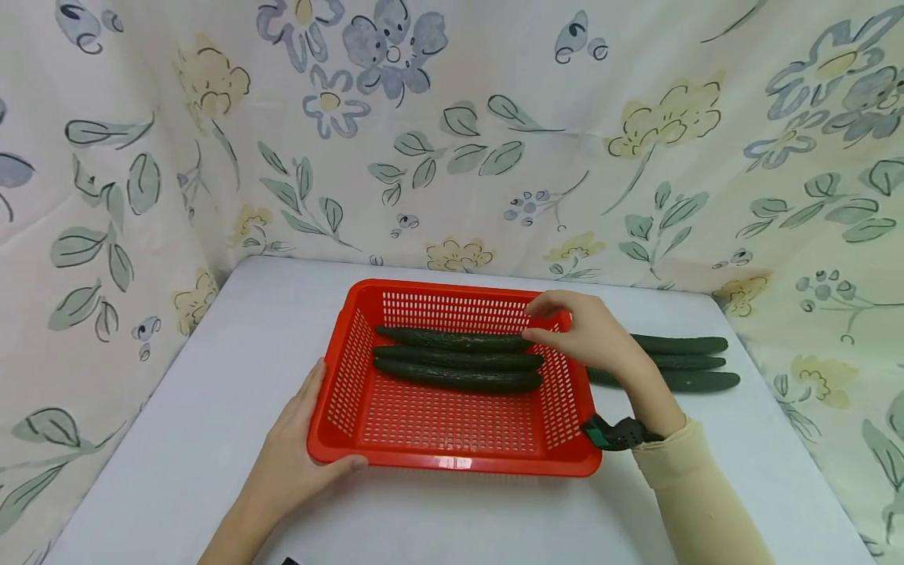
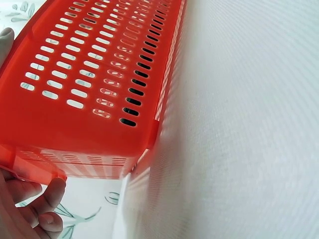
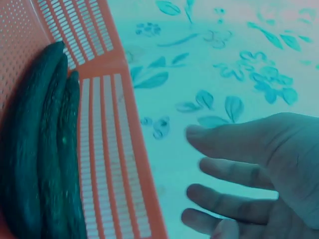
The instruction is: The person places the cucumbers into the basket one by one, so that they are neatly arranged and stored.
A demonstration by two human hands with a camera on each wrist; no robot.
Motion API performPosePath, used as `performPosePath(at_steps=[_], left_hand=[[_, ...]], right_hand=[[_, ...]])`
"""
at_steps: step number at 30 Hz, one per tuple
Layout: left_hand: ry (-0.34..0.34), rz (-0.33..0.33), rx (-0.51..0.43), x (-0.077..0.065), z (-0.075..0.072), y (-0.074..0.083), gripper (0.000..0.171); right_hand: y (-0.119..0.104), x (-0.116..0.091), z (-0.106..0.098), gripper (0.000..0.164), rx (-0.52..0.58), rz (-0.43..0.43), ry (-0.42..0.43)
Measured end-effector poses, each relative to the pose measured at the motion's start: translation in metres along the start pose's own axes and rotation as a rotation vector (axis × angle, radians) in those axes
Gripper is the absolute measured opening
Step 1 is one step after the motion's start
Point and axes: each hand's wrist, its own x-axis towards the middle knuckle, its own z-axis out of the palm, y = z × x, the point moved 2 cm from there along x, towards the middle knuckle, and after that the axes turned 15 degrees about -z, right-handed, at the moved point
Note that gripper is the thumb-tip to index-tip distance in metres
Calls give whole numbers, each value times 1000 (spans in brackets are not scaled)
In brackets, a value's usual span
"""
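Note:
A red plastic basket (image 1: 455,463) with slotted walls sits in the middle of the white table. Three dark green cucumbers (image 1: 459,360) lie side by side across its back half. My left hand (image 1: 297,451) grips the front left corner, thumb along the front rim; in the left wrist view its fingers (image 2: 50,196) curl at the rim. Over the basket's back right corner is my right hand (image 1: 582,329), fingers loosely bent and holding nothing. In the right wrist view those fingers (image 3: 224,206) are spread apart, beside the basket wall.
To the right of the basket, three more cucumbers (image 1: 695,382) lie on the table (image 1: 212,408), partly hidden by my right arm. A floral curtain (image 1: 466,149) hangs behind and at both sides. A dark wristband (image 1: 621,434) is on my right wrist.

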Motion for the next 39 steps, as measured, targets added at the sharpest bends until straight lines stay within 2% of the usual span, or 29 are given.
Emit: performPosePath(at_steps=[7, 16, 28, 39], left_hand=[[2, 10, -1, 0, 0, 0, 136], [-4, 2, -3, -1, -1, 2, 134], [-3, 0, 2, -1, -1, -1, 133], [-2, 4, 20, -1, -1, -1, 136]], right_hand=[[19, -38, -12, 32, 15, 106, 164], [41, -78, -15, 27, -33, 112, 304], [66, -119, -10, 27, -71, 87, 407], [83, -135, -5, 28, -74, 67, 460]])
